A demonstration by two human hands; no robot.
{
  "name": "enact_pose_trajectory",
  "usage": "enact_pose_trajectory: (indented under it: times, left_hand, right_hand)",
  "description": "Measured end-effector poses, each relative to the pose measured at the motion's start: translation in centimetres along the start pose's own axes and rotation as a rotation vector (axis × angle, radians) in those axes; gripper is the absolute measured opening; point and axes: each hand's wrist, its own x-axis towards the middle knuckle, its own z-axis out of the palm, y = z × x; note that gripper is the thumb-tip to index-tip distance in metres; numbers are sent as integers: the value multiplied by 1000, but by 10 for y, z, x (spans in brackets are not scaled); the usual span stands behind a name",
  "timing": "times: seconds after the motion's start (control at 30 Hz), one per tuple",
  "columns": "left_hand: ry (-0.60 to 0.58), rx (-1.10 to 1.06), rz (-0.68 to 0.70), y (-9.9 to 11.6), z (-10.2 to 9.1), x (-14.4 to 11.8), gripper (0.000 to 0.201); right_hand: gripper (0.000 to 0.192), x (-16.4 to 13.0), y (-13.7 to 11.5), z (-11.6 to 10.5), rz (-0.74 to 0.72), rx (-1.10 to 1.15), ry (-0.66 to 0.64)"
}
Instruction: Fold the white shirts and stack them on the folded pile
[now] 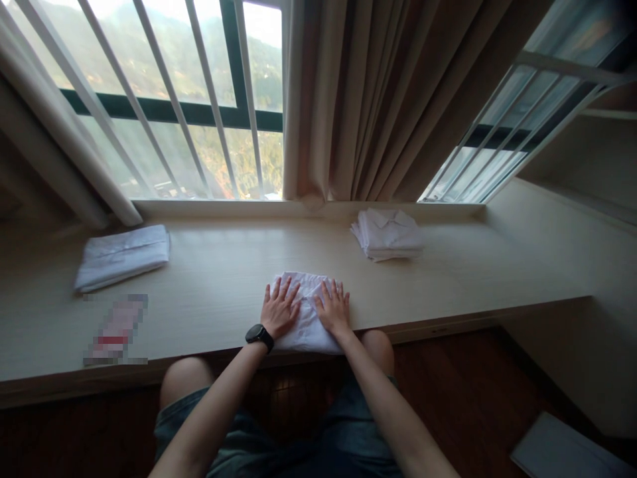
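A folded white shirt (309,332) lies at the front edge of the pale desk (213,285), right before my knees. My left hand (281,309) rests flat on its left side with the fingers spread, and a black watch (259,336) sits on that wrist. On the shirt's right side my right hand (333,307) also lies flat, fingers apart. Neither hand grips the cloth. Both palms hide part of the shirt's upper face.
Toward the back right stands a stack of folded white shirts (391,234). Another folded white cloth (123,255) lies at the left, with a blurred-out pinkish item (117,330) in front of it. Barred windows and a curtain (343,99) border the desk's back.
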Motion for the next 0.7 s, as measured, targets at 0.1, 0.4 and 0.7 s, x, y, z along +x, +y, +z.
enact_pose_trajectory:
  times: [0.1,0.4,0.7]
  left_hand:
    - [15,4,53,8,-2,-7,56]
    - [-163,1,-5,10,12,-6,58]
    - [-80,9,-21,27,3,-28,58]
  right_hand:
    - [60,-5,-9,-1,-71,-47,68]
    - [61,-9,-14,20,-99,-46,-93]
    - [55,-30,-25,7,-130,52,-27]
